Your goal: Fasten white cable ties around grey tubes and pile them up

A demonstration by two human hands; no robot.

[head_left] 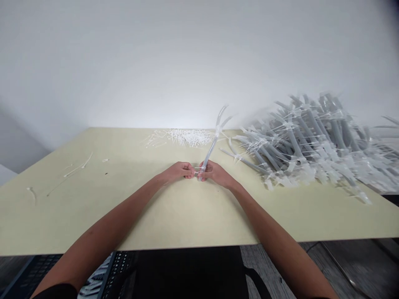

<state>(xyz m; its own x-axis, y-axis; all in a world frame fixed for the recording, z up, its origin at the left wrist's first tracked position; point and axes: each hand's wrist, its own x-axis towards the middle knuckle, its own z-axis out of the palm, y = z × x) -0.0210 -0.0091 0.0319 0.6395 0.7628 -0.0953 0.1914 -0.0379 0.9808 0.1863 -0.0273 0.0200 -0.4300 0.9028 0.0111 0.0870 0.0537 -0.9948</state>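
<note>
Hands (215,173) gripping clear tube (211,152), pale yellow table (187,216), white wall (187,62)

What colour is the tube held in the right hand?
The tube is a translucent pale grey, seen best in the head view.

No text, label, brand, number or sign can be read here.

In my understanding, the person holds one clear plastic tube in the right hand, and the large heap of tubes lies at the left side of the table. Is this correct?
Not quite: the head view shows the large heap of tubes at the right side of the table. The right hand does hold one clear plastic tube.
</note>
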